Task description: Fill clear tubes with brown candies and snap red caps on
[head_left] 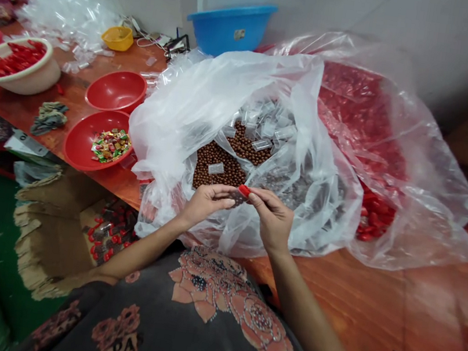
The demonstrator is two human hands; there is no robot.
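Observation:
In front of my body, my left hand (pixel 209 202) is closed around a small clear plastic container (pixel 237 198), which looks dark inside as if filled with brown balls. My right hand (pixel 272 216) pinches a small red cap (pixel 244 190) at the container's end. Whether the cap is fully seated I cannot tell. Just beyond both hands, a large white plastic bag (pixel 170 101) lies spread out. Inside it are many small shiny brown balls (pixel 221 159) and a heap of clear plastic containers (pixel 266 119), with a few containers resting on the balls.
To the right lies a clear bag of red caps (pixel 375 217). Leftward are a red bowl of wrapped candies (pixel 110 145), another red bowl (pixel 117 90) and a white basin of red pieces (pixel 47 74). A cardboard box (pixel 54 231) with red-capped containers stands below the table edge.

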